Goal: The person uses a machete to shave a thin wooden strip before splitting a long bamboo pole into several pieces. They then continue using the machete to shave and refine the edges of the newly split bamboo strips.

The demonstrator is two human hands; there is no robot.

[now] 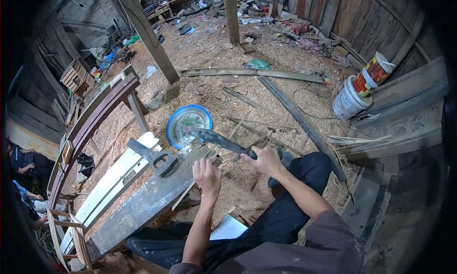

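My right hand (265, 160) is closed around the handle of a machete (218, 139). The dark, curved blade points left, its tip over the basin's near side. My left hand (207, 175) makes a fist on a thin wooden strip (182, 198), which slants out above and below it. That fist is near the end of a long grey plank (135, 215). A handsaw (163, 162) lies on the plank and a white board (107, 181). Beyond the saw sits a metal basin with a blue rim (210, 118), apparently holding some liquid.
Wooden posts (154, 45) rise from the shavings-covered floor. A long timber (304, 126) lies to the right, near stacked buckets (350, 102). A curved wooden frame (90, 107) stands at left, with people (27, 162) beyond it. My knees flank the work.
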